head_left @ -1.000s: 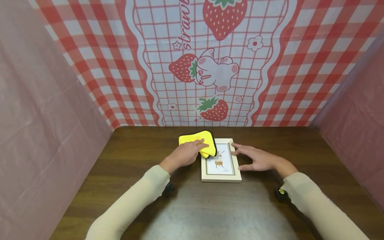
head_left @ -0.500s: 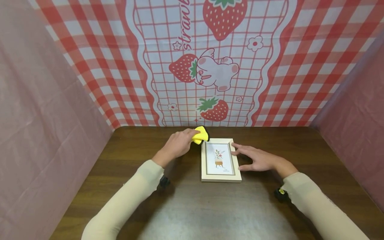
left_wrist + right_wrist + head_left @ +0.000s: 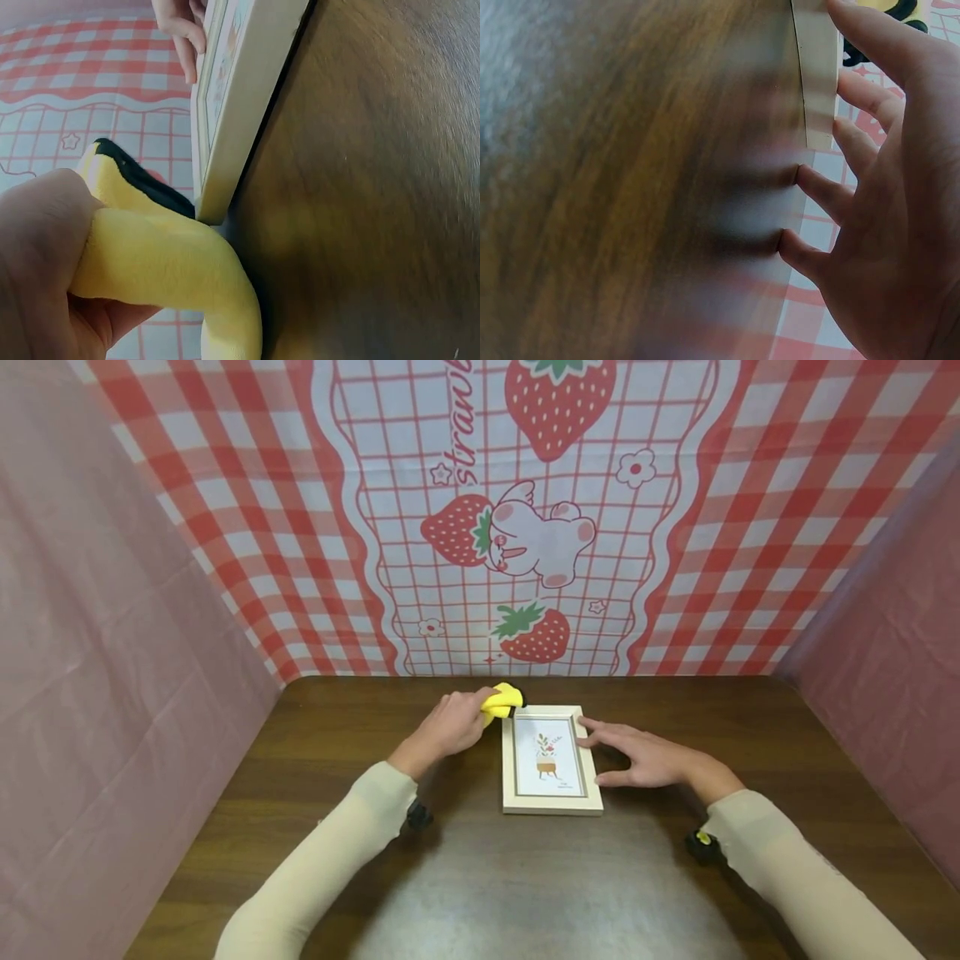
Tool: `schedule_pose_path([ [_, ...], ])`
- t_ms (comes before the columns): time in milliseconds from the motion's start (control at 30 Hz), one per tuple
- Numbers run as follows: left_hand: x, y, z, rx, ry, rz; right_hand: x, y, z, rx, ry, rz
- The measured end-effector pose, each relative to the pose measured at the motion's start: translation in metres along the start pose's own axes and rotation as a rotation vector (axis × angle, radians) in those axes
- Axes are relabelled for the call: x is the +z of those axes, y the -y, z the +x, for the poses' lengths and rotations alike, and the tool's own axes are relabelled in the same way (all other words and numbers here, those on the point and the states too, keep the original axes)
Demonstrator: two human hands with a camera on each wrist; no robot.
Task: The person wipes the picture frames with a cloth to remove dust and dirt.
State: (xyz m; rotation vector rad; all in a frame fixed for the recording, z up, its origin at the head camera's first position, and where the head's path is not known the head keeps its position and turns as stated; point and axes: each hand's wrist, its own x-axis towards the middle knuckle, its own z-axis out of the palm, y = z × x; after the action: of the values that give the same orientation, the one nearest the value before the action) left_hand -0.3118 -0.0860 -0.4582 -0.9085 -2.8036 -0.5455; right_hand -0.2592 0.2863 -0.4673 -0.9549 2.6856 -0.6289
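A yellow cleaning cloth with black edging (image 3: 504,698) is gripped in my left hand (image 3: 452,724) at the far left corner of a picture frame. The cream picture frame (image 3: 511,768) lies flat on the table, with a potted-plant print in it. In the left wrist view the bunched cloth (image 3: 157,255) meets the frame's corner (image 3: 214,202), and part of it hangs down the side. My right hand (image 3: 645,756) rests spread fingers and thumb along the frame's right edge. Two of its fingertips touch the table in the right wrist view, beyond the frame's end (image 3: 819,112).
The brown wooden table (image 3: 480,885) runs back to a red-and-white checked strawberry cloth (image 3: 540,552). Pink fabric hangs on the left (image 3: 127,652) and right (image 3: 885,635). A dark camera sits under each wrist.
My left hand has pulled the cloth off the picture, back to the far left corner, then shifted slightly right. The cloth is now more bunched. My right hand and the frame stay put.
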Motion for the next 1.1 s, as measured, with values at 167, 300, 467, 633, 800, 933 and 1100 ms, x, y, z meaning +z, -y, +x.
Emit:
schedule_pose_path([
  [167, 0.062, 0.046, 0.024, -0.127, 0.009, -0.088, 0.0, 0.001, 0.001, 0.007, 0.008, 0.005],
  [300, 0.047, 0.017, 0.019, -0.246, 0.049, -0.166, -0.002, 0.002, 0.0, 0.007, 0.006, 0.004],
  [467, 0.045, 0.003, 0.014, -0.283, 0.003, -0.168, -0.003, 0.002, -0.001, 0.008, 0.003, -0.003],
  [633, 0.012, -0.031, 0.004, -0.326, 0.023, -0.203, -0.004, 0.003, -0.001, 0.016, 0.011, 0.006],
  [800, 0.006, -0.04, -0.002, -0.33, 0.034, -0.195, -0.003, 0.003, -0.001, 0.016, 0.013, 0.011],
  [933, 0.013, -0.034, -0.003, -0.323, 0.037, -0.194, -0.002, 0.002, 0.0, 0.014, 0.011, 0.006],
  [1100, 0.015, -0.035, -0.011, -0.321, 0.031, -0.226, 0.0, 0.001, 0.0, 0.018, 0.015, 0.007],
])
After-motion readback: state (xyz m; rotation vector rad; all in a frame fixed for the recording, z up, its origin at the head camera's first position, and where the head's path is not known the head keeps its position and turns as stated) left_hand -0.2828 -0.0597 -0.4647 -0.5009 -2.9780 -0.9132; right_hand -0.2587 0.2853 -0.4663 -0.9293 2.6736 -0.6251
